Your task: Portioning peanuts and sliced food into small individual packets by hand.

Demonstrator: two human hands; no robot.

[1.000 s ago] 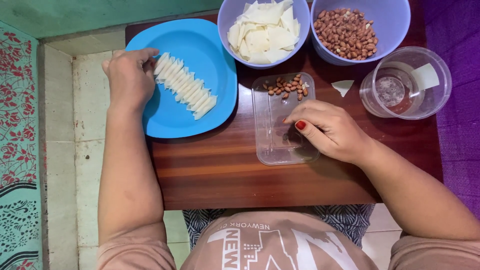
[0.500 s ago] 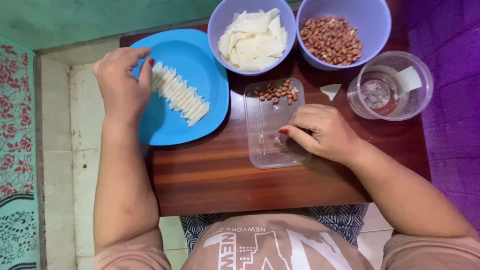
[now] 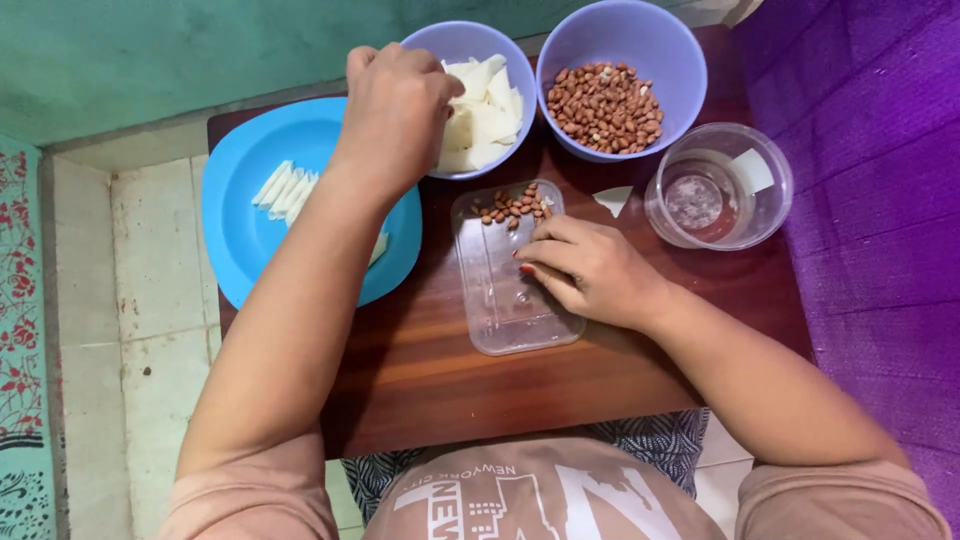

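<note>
On a dark wooden table (image 3: 450,400), the left hand (image 3: 395,105) reaches over the rim of a lilac plastic bowl (image 3: 425,50) of white wrapper pieces (image 3: 485,125), fingers curled down onto them. The right hand (image 3: 590,270) rests on a clear rectangular plastic tray (image 3: 505,300), fingertips near a small heap of brown peanuts (image 3: 510,207) at its far end. A round blue plastic plate (image 3: 240,230) beside the left forearm carries a row of white rolled pieces (image 3: 280,187). A second lilac bowl (image 3: 650,35) holds peanuts, and a clear round container (image 3: 720,185) stands just beside it.
</note>
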